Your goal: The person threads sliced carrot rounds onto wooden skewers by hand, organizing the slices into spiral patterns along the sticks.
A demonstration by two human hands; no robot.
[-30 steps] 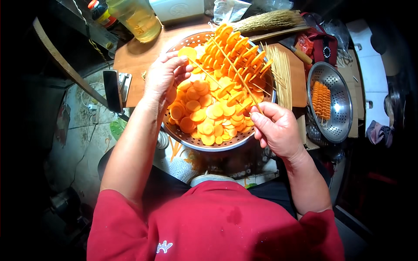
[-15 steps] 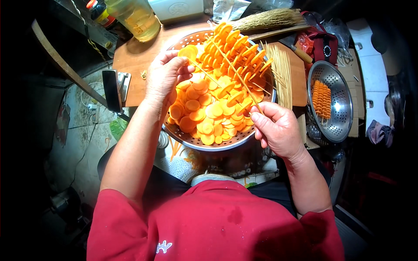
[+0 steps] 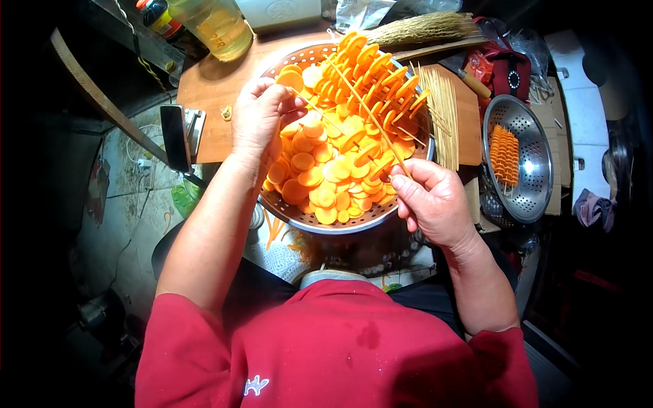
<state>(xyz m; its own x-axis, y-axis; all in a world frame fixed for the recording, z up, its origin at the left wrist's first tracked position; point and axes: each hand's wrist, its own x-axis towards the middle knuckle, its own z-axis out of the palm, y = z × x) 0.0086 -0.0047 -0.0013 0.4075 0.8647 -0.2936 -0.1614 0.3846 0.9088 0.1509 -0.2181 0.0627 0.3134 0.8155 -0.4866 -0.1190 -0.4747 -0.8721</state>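
Observation:
A wide colander (image 3: pixel 275 212) holds a heap of thin orange carrot slices (image 3: pixel 309 177). My left hand (image 3: pixel 260 115) is closed in a pinch on the upper left end of a thin wooden skewer (image 3: pixel 323 117). This skewer slants down to the right, with a few slices (image 3: pixel 367 151) spaced along its lower part. Against the left fingertips is a larger slice (image 3: pixel 290 79); whether they grip it, I cannot tell. My right hand (image 3: pixel 432 200) pinches a skewer (image 3: pixel 364 102) at the colander's right rim. Loaded carrot skewers (image 3: pixel 381 75) rest across the colander's far side.
Bare skewers (image 3: pixel 443 129) lie in a bundle right of the colander. Further right, a metal colander (image 3: pixel 534 183) holds finished carrot skewers (image 3: pixel 503 156). A phone (image 3: pixel 175 139) stands at the left table edge. A jug of yellowish liquid (image 3: pixel 214 30) and a straw brush (image 3: pixel 425 30) are behind.
Both hands keep nearly the same pose and grip. My left hand has shifted very slightly to the right; the view itself has moved a little.

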